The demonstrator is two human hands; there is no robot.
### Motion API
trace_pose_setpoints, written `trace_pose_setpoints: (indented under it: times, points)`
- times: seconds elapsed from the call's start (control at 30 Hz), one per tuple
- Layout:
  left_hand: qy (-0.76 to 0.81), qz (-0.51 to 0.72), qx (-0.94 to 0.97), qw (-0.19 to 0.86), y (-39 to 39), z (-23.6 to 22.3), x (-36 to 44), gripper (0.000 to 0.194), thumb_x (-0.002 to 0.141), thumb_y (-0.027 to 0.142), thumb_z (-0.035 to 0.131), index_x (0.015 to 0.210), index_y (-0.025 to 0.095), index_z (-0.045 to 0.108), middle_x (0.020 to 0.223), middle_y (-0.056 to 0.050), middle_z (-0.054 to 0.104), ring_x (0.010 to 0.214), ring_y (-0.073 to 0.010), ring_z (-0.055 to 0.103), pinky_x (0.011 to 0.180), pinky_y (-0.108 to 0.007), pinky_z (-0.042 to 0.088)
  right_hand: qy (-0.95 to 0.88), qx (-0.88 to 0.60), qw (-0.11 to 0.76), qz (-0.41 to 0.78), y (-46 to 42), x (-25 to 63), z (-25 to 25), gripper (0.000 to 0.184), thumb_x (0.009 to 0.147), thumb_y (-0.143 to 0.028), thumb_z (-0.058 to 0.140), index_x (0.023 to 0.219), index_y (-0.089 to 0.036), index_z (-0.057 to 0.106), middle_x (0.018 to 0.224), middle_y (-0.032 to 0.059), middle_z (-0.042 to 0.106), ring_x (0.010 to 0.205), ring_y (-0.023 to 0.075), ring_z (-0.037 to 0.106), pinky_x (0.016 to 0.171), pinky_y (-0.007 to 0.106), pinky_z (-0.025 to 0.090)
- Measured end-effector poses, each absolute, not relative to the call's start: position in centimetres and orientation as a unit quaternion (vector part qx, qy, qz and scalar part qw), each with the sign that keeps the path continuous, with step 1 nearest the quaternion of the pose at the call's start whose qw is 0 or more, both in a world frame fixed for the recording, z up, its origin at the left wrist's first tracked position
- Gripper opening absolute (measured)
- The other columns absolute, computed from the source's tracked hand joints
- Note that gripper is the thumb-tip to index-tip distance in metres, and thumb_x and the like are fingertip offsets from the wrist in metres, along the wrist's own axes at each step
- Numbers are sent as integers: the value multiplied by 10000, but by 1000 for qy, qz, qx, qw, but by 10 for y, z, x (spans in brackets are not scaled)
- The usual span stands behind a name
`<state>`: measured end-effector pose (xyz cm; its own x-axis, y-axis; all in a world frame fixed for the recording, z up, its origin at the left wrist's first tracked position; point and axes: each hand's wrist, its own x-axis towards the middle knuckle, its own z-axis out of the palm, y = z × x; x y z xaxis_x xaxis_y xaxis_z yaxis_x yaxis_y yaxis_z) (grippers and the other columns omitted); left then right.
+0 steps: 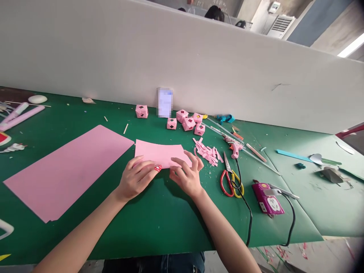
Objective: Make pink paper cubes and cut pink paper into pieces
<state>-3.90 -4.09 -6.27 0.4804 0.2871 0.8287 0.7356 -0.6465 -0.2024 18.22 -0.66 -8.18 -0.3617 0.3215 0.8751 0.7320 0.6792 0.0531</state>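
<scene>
A small rectangular piece of pink paper [159, 151] is held near the middle of the table, its far edge slightly curved. My left hand [138, 177] grips its near left part, fingers closed along the edge and a red-and-white patterned thumbnail showing. At the near right edge, my right hand [187, 173] has its fingers bent onto the same paper; its thumb tip is partly hidden. A larger pink sheet [71, 174] lies flat to the left. To the right of my right hand is a pile of pink paper strips [209, 152].
Several folded pink paper shapes [188, 124] stand near a propped phone [165, 102]. On the right lie scissors [227, 184], a pink glue gun [234, 148] with a black cord, clear glue sticks [261, 163] and a magenta power socket [267, 198]. A white partition [142, 53] rises behind the table.
</scene>
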Motion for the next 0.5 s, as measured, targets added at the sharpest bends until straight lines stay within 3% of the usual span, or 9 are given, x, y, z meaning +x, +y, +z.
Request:
trace_pose_setpoints:
  times: [0.3, 0.5]
  points:
    - [-350, -420, -771, 325, -31, -59, -63, 318, 799, 3, 846, 982, 156, 636, 868, -53, 823, 808, -208, 792, 954, -413, 543, -768, -404, 428, -253, 15, 214, -79, 136, 882, -156, 726, 839, -275, 676, 996, -31, 820, 1372, 310, 576, 1041, 442, 354]
    - [-346, -417, -770, 337, -32, -56, -68, 334, 795, 13, 850, 985, 174, 626, 881, -53, 826, 826, -207, 792, 967, -405, 546, -746, -455, 408, -263, 28, 238, -84, 117, 923, -173, 695, 851, -265, 692, 972, -6, 811, 1257, 298, 637, 1051, 442, 355]
